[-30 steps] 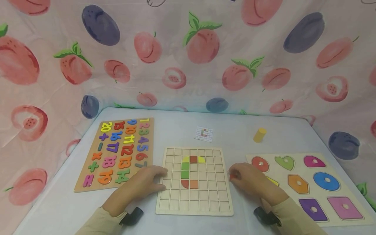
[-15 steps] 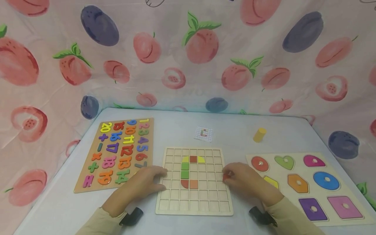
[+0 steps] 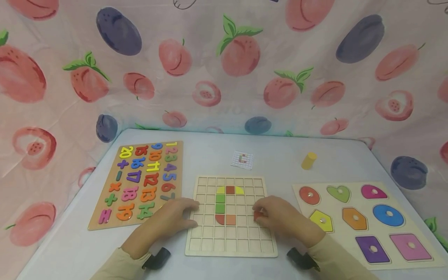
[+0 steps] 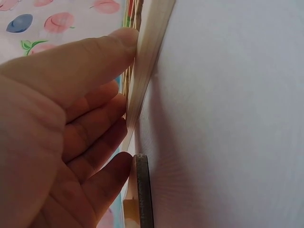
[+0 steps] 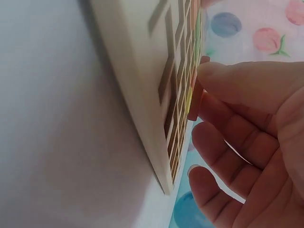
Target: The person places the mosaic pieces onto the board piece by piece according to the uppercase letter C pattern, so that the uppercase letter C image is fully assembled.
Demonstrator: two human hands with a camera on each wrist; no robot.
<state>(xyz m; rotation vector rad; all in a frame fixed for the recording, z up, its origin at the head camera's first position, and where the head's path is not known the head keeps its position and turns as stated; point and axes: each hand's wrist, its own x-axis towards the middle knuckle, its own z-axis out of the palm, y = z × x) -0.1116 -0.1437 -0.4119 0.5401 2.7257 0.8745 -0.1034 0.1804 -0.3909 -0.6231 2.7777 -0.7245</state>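
Observation:
My right hand (image 3: 285,217) pinches a small red tile (image 3: 258,216) over the right side of a wooden grid board (image 3: 242,245). In the right wrist view, the tile (image 5: 198,95) shows edge-on between thumb and forefinger, above the grid. At the board's left edge, my left hand (image 3: 176,214) rests with its thumb and fingers spread, holding nothing. The board bears a C-like row of tiles: rounded yellow ones (image 3: 240,190), a dark red square (image 3: 230,189), green squares (image 3: 220,208), a rounded red tile (image 3: 220,219) and an orange square (image 3: 231,220).
Behind the grid board lies a small pattern card (image 3: 242,160). A number puzzle board (image 3: 92,224) is on the left, partly under my left hand. To the right are a yellow cylinder (image 3: 309,161) and a shape puzzle board (image 3: 379,190). A fruit-print cloth (image 3: 224,112) hangs behind.
My right hand has moved left with the red tile, from beside the board's right edge to over its right-hand columns. The left hand has stayed in place.

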